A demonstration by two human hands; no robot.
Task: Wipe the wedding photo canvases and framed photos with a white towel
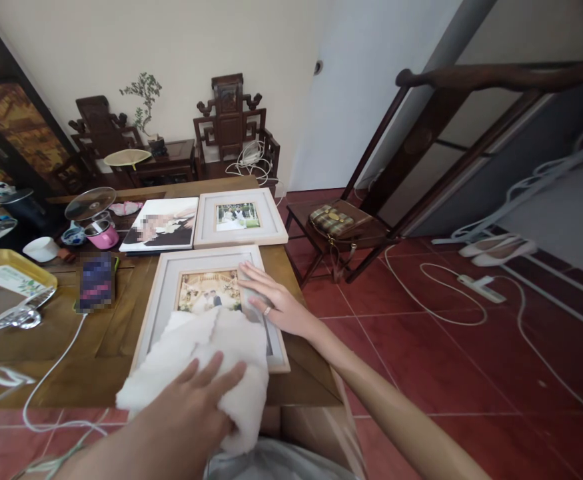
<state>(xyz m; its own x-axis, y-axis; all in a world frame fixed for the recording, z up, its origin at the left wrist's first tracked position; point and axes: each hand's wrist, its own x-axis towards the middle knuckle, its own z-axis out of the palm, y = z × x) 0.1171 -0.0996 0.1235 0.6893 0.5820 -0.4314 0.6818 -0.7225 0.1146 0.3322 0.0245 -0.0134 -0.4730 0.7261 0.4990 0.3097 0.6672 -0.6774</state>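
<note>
Wooden table point(127, 293) shows between phone point(95, 283) and picture frame point(206, 290); right hand point(277, 303) flat over frame's right edge, left hand point(201, 393) spread on white cloth point(191, 347), thumb seemingly hidden.

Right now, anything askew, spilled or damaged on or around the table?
Nothing visibly spilled or damaged around the front framed photo or white cloth. Out of place: white cable heaped in a tangle on a carved chair behind the table, and a power strip loose on the floor. Both look untidy, not put away.
</note>
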